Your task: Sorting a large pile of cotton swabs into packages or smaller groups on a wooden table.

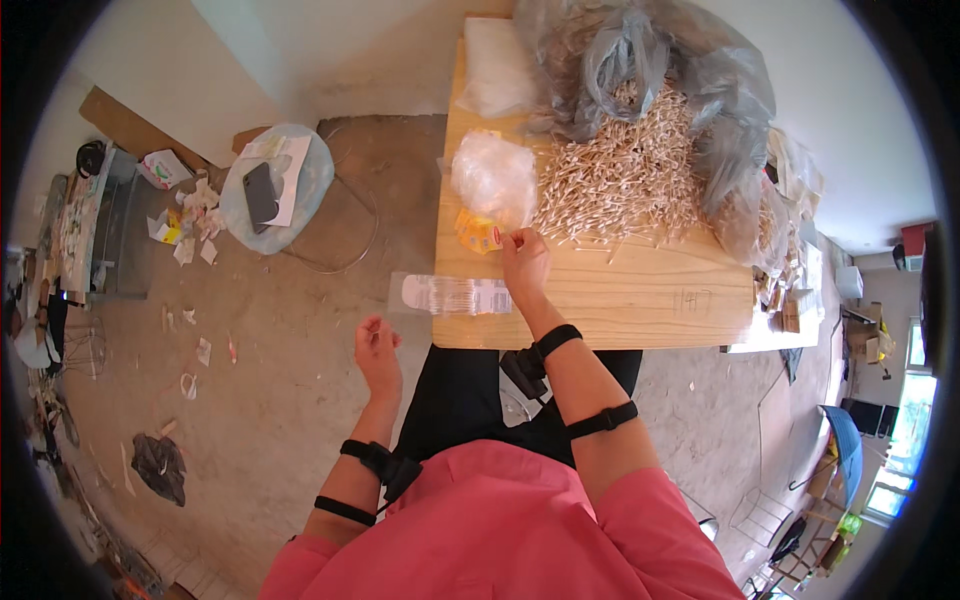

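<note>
My right hand [525, 265] reaches over the wooden table, its fingers pinched at the edge of a small yellow-and-red card. That card lies among several yellow cards [477, 232] beside a bunched clear plastic bag [494, 175]. Nearer me, a clear plastic packet with a row of cotton swabs [455, 296] lies flat and juts past the table's left edge. My left hand [378, 350] hovers just off that edge, below the packet, with fingers loosely curled and apart and nothing visible in them. A big heap of loose cotton swabs [625, 180] spreads beyond my right hand.
Grey plastic bags [620, 60] sit behind and around the heap. A stack of clear plastic sleeves [497, 65] lies at the far left corner. Left of the table stands a round stool [312, 185] with a phone [260, 196] on it. Paper scraps litter the floor.
</note>
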Action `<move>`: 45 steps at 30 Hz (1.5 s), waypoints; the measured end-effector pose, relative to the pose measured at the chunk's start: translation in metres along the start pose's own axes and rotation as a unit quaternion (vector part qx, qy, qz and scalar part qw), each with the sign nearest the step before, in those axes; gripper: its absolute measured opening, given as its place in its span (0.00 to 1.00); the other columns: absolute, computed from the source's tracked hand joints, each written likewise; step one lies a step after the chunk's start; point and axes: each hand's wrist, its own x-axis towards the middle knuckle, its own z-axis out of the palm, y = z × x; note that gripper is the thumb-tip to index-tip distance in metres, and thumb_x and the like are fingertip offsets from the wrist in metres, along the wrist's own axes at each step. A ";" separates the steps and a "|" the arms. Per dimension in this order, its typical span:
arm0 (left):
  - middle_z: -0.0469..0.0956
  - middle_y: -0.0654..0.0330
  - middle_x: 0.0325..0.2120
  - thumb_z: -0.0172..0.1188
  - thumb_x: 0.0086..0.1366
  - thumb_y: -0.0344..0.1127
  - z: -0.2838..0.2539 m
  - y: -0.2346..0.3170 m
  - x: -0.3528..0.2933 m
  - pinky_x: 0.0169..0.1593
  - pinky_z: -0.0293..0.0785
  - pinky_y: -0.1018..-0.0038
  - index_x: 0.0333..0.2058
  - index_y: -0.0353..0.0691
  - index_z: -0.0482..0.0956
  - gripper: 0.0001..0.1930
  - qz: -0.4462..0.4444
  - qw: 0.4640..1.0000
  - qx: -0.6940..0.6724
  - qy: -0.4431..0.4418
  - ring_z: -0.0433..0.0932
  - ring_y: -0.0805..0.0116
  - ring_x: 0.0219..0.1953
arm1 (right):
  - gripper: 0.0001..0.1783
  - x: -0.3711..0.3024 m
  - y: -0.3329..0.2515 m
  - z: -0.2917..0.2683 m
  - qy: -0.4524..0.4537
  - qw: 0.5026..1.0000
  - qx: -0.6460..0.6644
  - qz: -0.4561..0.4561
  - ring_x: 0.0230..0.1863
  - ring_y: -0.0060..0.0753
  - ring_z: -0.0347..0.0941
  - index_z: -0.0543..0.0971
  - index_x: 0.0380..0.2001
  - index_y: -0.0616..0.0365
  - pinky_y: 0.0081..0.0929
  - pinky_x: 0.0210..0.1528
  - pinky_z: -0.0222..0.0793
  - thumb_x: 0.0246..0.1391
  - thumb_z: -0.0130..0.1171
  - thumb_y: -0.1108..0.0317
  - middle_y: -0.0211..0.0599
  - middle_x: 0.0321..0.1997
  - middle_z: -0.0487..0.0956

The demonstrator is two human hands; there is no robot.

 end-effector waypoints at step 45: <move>0.80 0.60 0.33 0.64 0.61 0.37 0.114 0.074 0.029 0.39 0.73 0.76 0.37 0.38 0.80 0.10 0.099 0.942 0.198 -0.251 0.78 0.72 0.34 | 0.10 -0.086 -0.011 -0.080 -0.123 0.900 0.376 0.181 0.24 0.16 0.69 0.76 0.29 0.62 0.16 0.28 0.66 0.61 0.58 0.66 0.28 0.25 0.76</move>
